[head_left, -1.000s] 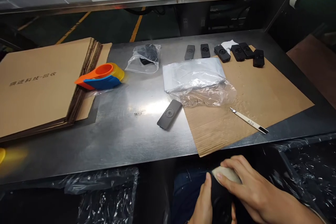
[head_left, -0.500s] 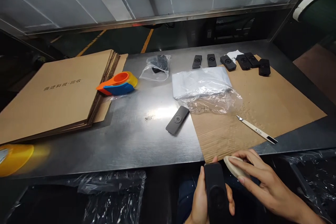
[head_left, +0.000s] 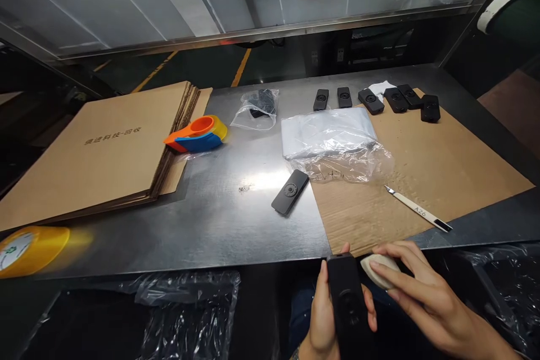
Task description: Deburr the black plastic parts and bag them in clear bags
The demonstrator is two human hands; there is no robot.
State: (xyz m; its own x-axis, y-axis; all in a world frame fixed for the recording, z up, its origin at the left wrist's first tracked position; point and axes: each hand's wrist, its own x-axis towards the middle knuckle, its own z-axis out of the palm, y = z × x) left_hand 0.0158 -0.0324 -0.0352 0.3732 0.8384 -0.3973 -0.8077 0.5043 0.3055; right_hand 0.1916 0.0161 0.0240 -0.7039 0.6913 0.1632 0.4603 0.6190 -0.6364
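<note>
My left hand [head_left: 323, 315] grips a flat black remote-like device [head_left: 346, 304] upright, just below the table's front edge. To its right, my right hand [head_left: 415, 292] pinches a small off-white pad [head_left: 378, 268], which sits beside the device's top end. Another black device [head_left: 289, 191] lies flat on the steel table [head_left: 219, 219]. Several more black devices [head_left: 371, 100] are lined up along the far edge.
A brown cardboard sheet [head_left: 422, 169] covers the table's right side, with a craft knife [head_left: 417, 209] and a crumpled plastic bag pile [head_left: 333, 140] on it. A stack of flat cartons [head_left: 97, 152], an orange-blue tape dispenser [head_left: 196, 134] and a yellow tape roll [head_left: 29, 247] sit left.
The view has tilted up. My left hand has lifted the black device into sight, and my right hand's pad has come off its top and now sits beside it.
</note>
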